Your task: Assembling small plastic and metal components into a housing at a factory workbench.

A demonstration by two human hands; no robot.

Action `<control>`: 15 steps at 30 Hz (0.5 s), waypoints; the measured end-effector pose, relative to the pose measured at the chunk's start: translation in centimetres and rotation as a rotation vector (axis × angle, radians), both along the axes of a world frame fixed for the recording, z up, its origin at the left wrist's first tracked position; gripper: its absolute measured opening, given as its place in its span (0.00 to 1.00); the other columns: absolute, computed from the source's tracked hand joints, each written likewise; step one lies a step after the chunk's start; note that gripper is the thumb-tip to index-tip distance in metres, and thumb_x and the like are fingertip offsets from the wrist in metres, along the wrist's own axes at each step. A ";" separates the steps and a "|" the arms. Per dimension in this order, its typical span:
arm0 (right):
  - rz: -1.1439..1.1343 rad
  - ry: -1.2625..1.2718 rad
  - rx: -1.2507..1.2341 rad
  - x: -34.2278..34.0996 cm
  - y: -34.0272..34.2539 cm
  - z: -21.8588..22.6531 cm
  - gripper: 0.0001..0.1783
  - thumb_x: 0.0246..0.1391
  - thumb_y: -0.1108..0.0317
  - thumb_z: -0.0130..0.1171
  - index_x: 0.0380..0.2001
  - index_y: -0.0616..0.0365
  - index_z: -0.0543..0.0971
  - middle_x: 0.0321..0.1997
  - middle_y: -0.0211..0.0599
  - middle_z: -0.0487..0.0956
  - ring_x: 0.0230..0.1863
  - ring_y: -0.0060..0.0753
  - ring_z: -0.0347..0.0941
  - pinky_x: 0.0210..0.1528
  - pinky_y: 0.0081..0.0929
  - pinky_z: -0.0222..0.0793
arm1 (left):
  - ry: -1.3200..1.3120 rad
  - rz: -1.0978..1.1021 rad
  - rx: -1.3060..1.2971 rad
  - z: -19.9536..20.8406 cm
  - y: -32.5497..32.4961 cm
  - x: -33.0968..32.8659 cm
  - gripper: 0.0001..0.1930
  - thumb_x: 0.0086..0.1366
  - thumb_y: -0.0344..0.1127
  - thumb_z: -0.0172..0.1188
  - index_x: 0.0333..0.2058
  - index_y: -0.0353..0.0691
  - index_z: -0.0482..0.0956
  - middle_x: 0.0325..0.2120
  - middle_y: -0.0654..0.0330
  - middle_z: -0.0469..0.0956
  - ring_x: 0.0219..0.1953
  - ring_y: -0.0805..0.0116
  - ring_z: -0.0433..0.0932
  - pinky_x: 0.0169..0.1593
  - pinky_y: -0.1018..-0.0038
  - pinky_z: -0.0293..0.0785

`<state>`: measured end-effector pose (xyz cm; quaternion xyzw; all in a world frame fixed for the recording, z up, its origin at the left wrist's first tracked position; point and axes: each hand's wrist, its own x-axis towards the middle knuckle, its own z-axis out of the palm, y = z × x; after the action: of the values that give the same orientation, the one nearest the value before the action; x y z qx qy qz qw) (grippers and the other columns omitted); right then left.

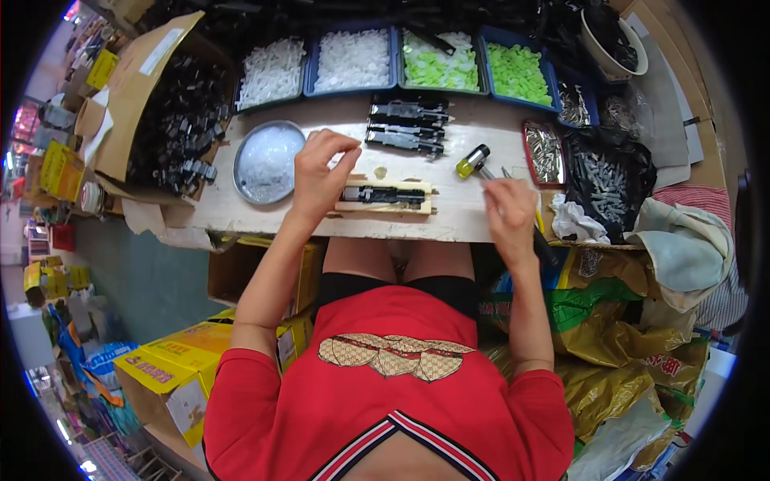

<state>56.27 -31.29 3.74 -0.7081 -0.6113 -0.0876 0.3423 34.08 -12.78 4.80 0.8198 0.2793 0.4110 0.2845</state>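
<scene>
My left hand (321,172) is over the left end of a pale wooden jig (422,208), thumb and forefinger pinched together. Anything between those fingertips is too small to make out. In the jig lies a narrow black and metal part (383,195). My right hand (511,212) is to the right of the jig with its fingers curled, slightly blurred; what it holds, if anything, cannot be made out. Just beyond it lies a screwdriver (473,161) with a yellow and black handle. A dark handle (545,247) shows beside my right wrist at the table edge.
Several similar black parts (407,128) lie behind the jig. A round metal dish (269,162) sits left, beside a carton (132,120) of black pieces. Blue trays (394,90) of white and green pieces line the back. A red tray (545,152) of metal pins stands right.
</scene>
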 end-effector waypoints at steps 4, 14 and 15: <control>-0.278 0.040 -0.069 6.7 0.6 0.2 0.08 0.45 0.70 0.54 0.32 0.56 0.76 0.35 0.38 0.73 0.39 0.43 0.68 0.38 0.38 0.59 | 0.172 -0.023 0.185 0.7 5.1 4.9 0.03 0.48 0.31 0.60 0.24 0.40 0.78 0.22 0.58 0.74 0.30 0.58 0.70 0.35 0.67 0.67; -0.498 -0.223 -0.524 12.1 1.0 -0.6 0.09 0.42 0.68 0.54 0.27 0.62 0.76 0.29 0.48 0.75 0.33 0.48 0.73 0.35 0.42 0.69 | 0.899 -0.047 0.640 0.4 10.3 17.8 0.07 0.43 0.26 0.55 0.22 0.42 0.80 0.26 0.56 0.77 0.36 0.57 0.72 0.40 0.64 0.62; -0.496 -0.215 -0.503 12.3 1.1 -1.0 0.08 0.42 0.70 0.52 0.26 0.62 0.76 0.28 0.48 0.75 0.31 0.49 0.74 0.34 0.42 0.69 | 0.897 -0.057 0.642 0.4 10.4 18.1 0.07 0.43 0.26 0.55 0.22 0.42 0.80 0.26 0.56 0.77 0.36 0.57 0.72 0.40 0.64 0.62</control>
<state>68.56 -30.14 2.77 -0.8837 -0.4558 -0.0885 0.0596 52.21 -2.42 5.24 0.9674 0.2114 0.0780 -0.1156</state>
